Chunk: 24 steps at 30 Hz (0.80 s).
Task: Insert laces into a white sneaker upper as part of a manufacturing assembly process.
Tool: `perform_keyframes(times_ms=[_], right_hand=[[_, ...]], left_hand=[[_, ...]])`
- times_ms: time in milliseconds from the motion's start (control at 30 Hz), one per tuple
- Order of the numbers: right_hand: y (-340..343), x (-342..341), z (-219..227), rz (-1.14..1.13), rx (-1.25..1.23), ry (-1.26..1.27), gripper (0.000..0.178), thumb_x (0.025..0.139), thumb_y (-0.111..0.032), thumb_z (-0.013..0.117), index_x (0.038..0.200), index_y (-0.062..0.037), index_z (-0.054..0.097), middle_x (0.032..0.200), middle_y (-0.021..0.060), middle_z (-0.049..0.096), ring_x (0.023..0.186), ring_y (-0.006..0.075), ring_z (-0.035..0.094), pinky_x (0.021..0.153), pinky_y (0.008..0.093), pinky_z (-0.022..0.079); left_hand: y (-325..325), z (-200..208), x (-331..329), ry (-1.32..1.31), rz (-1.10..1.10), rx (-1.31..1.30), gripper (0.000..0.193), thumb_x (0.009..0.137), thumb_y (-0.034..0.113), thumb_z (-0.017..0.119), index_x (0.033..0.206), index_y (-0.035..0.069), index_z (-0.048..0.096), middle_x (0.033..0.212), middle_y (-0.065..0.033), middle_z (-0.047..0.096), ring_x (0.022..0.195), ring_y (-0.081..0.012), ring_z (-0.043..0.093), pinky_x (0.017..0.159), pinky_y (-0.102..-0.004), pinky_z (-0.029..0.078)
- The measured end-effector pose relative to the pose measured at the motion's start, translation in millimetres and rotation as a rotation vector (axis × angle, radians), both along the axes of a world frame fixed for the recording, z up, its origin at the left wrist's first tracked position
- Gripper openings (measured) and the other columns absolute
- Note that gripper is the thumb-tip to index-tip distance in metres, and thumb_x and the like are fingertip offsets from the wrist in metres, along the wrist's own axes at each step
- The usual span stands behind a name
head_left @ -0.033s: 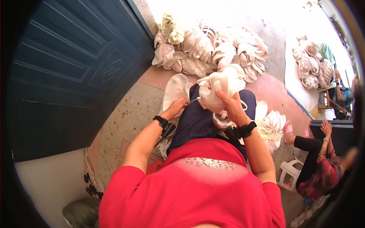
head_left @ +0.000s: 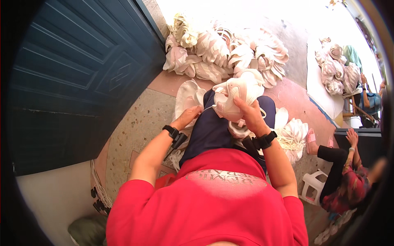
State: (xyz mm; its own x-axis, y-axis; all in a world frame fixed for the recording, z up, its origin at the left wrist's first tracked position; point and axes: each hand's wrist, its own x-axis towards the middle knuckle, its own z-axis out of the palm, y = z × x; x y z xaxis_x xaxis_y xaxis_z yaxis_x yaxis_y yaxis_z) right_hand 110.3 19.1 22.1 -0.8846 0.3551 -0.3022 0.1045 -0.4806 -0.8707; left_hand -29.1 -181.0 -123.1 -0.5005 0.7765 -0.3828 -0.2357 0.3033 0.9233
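In the head view, the right hand (head_left: 252, 116), near the centre of the frame, grips a pale shoe upper (head_left: 236, 96), its thumb lying across the upper's near side. The left hand (head_left: 188, 116), left of centre, has its fingers closed on a thin white cord (head_left: 208, 108) that runs to the upper's left edge. The upper is above the dark trousers (head_left: 209, 139), with another pale shoe piece (head_left: 238, 130) just below it. Heaped pale uppers (head_left: 213, 51) lie on the floor (head_left: 129, 119) at the upper centre, and a fanned bundle of white pieces (head_left: 293, 137) lies right of the right knee. A dark blue door (head_left: 78, 82) fills the upper left. At the lower right, another person (head_left: 347, 186) sits beside a white stool (head_left: 314, 186), hands together.
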Motion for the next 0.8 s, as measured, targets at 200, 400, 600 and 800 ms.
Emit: perform_keyframes(times_ms=[200, 400, 600, 800], right_hand=[[-2, 22, 0, -0.024, -0.085, 0.054, 0.037, 0.080, -0.018, 0.061, 0.110, 0.0002, 0.050, 0.099, 0.0085, 0.057, 0.086, 0.0167, 0.057, 0.072, 0.0299, 0.049], [-6, 64, -16, -0.073, -0.039, 0.110, 0.038, 0.079, -0.019, 0.063, 0.109, 0.0003, 0.051, 0.098, 0.0076, 0.057, 0.085, 0.0157, 0.056, 0.071, 0.0286, 0.048], [0, 100, -23, -0.071, -0.067, -0.176, 0.038, 0.076, -0.025, 0.068, 0.100, 0.0007, 0.054, 0.075, 0.0010, 0.056, 0.050, 0.0033, 0.045, 0.038, 0.0173, 0.031], [18, 117, -48, -0.131, -0.186, -0.359, 0.028, 0.077, -0.027, 0.067, 0.078, -0.0067, 0.048, 0.057, -0.0046, 0.039, 0.040, 0.0007, 0.026, 0.032, 0.0189, 0.019]], left_hand=[[-11, 1, 7, 0.231, 0.005, -0.225, 0.027, 0.085, 0.031, 0.055, 0.084, 0.004, 0.053, 0.077, 0.0000, 0.052, 0.066, -0.0069, 0.046, 0.057, -0.0213, 0.039], [-17, 73, -11, 0.455, -0.167, -0.221, 0.032, 0.080, 0.021, 0.062, 0.056, 0.004, 0.049, 0.052, 0.0039, 0.041, 0.052, -0.0029, 0.036, 0.044, -0.0245, 0.030], [50, 184, 14, 0.940, -0.151, -0.024, 0.037, 0.077, 0.019, 0.064, 0.052, -0.001, 0.046, 0.044, -0.0016, 0.037, 0.046, -0.0049, 0.031, 0.040, -0.0268, 0.027], [65, 103, 61, 0.767, -0.341, -0.256, 0.036, 0.084, 0.032, 0.050, 0.087, -0.004, 0.050, 0.084, -0.0281, 0.056, 0.084, -0.0368, 0.057, 0.070, -0.0402, 0.045]])
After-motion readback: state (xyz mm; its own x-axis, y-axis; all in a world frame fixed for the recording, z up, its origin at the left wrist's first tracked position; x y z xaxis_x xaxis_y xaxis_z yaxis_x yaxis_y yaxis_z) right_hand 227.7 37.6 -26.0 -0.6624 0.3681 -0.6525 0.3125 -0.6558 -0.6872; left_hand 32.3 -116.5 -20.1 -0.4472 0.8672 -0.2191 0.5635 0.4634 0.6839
